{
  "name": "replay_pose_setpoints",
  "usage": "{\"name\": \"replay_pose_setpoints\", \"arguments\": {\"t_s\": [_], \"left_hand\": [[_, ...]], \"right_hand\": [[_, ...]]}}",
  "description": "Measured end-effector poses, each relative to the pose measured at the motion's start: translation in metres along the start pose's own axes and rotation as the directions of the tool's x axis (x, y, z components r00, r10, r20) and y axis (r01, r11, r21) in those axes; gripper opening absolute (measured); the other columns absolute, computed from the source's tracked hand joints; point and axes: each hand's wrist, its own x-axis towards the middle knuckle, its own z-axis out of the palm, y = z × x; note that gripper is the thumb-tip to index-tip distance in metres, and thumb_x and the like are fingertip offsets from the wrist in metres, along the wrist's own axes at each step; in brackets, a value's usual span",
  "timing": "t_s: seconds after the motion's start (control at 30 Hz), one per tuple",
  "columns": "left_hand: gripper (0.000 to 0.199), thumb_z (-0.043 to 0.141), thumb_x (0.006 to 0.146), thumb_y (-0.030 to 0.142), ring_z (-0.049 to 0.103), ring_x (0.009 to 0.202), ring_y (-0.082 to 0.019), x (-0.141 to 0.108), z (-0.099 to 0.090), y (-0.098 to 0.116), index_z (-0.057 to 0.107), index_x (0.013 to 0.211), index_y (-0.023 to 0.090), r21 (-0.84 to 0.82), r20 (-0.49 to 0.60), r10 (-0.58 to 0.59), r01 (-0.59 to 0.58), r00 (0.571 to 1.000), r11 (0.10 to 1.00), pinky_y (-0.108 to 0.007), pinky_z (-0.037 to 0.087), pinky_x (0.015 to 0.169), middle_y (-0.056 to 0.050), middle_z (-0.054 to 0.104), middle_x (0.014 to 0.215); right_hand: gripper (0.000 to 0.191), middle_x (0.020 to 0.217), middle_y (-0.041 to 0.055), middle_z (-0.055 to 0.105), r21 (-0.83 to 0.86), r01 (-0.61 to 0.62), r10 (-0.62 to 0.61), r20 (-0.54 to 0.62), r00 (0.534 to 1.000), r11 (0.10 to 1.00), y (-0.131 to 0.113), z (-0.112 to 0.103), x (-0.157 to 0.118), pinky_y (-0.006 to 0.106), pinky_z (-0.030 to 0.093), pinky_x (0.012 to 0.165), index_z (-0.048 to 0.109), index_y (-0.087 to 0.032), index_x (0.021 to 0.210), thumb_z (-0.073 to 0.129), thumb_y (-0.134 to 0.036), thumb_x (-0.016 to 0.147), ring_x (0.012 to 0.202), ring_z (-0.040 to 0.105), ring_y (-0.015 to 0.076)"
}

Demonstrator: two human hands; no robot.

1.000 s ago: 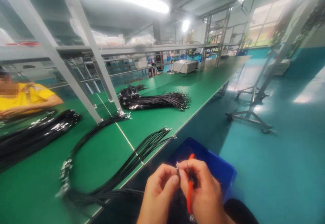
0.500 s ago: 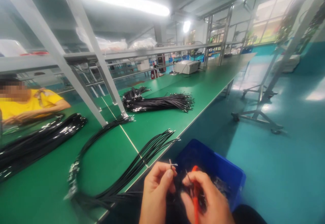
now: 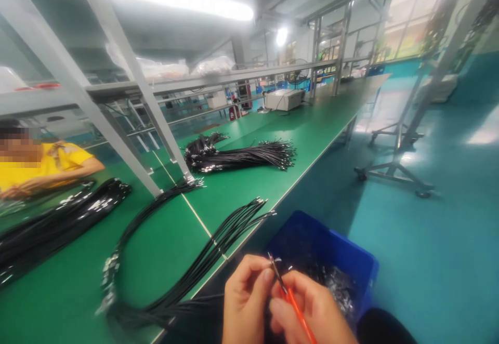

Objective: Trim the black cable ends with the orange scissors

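Observation:
My left hand [image 3: 249,294] pinches the end of a black cable, mostly hidden by the fingers, over the table's near edge. In my right hand [image 3: 307,302] is a red-handled cutting tool [image 3: 298,315], its metal tip at the left fingertips. From the left hand's side, black cables [image 3: 195,266] curve over the green table [image 3: 156,253], their stripped ends fanned toward the edge. Below the hands is a blue bin [image 3: 331,248] holding clear and silvery scraps.
Another cable bundle [image 3: 245,157] lies farther back, and thick bundles [image 3: 70,214] lie at the left near a person in yellow [image 3: 66,159]. Metal shelf posts [image 3: 152,105] rise from the table. A white box [image 3: 284,100] stands beyond; a wheeled rack [image 3: 397,162] is at right.
My right hand has brought the tool left and up, so its tip now meets the left fingertips. The bare wire end that stood above the left fingers no longer shows clearly.

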Motion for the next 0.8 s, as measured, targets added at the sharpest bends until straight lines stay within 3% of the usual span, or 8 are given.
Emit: {"name": "replay_pose_setpoints", "arguments": {"t_s": [0.3, 0.5, 0.67, 0.8], "left_hand": [[0.011, 0.064, 0.078, 0.026, 0.061, 0.065, -0.015, 0.001, 0.002, 0.000, 0.069, 0.073, 0.019, 0.064, 0.000, -0.037, 0.037, 0.999, 0.997, -0.021, 0.049, 0.062, 0.000, 0.067, 0.068], [0.010, 0.065, 0.077, 0.025, 0.059, 0.063, -0.015, 0.001, 0.004, 0.003, 0.068, 0.071, 0.018, 0.066, -0.010, -0.070, 0.071, 0.997, 0.995, -0.022, 0.048, 0.060, 0.000, 0.066, 0.067], [0.010, 0.066, 0.076, 0.026, 0.057, 0.059, -0.014, 0.002, 0.005, 0.002, 0.069, 0.072, 0.018, 0.064, -0.012, -0.075, 0.076, 0.997, 0.995, -0.021, 0.047, 0.056, 0.000, 0.065, 0.066], [0.012, 0.067, 0.075, 0.028, 0.054, 0.055, -0.012, 0.004, 0.006, -0.001, 0.070, 0.072, 0.017, 0.051, -0.062, -0.079, 0.083, 0.995, 0.995, -0.020, 0.046, 0.052, 0.000, 0.064, 0.065]], "right_hand": [[0.024, 0.047, -0.0054, 0.056, -0.044, 0.010, -0.012, -0.045, 0.999, 0.999, 0.003, 0.000, 0.001, 0.015, 0.023, 0.033, 0.056, -0.016, 0.076, 0.066, -0.032, 0.061, 0.033, 0.037, 0.0037], [0.020, 0.050, -0.0061, 0.055, -0.054, 0.066, -0.069, -0.062, 0.996, 0.996, 0.005, -0.001, 0.000, 0.018, 0.035, 0.042, 0.053, -0.018, 0.072, 0.066, -0.029, 0.062, 0.044, 0.052, 0.0090], [0.022, 0.049, -0.0071, 0.053, -0.095, 0.041, -0.041, 0.000, 0.999, 0.995, 0.012, -0.008, 0.001, 0.018, 0.030, 0.039, 0.050, -0.019, 0.073, 0.066, -0.033, 0.066, 0.038, 0.044, 0.0066], [0.025, 0.049, -0.0103, 0.047, 0.039, 0.040, -0.041, 0.003, 0.999, 0.998, 0.010, -0.014, -0.001, 0.016, 0.024, 0.038, 0.048, -0.020, 0.072, 0.069, -0.031, 0.064, 0.040, 0.038, 0.0046]]}}
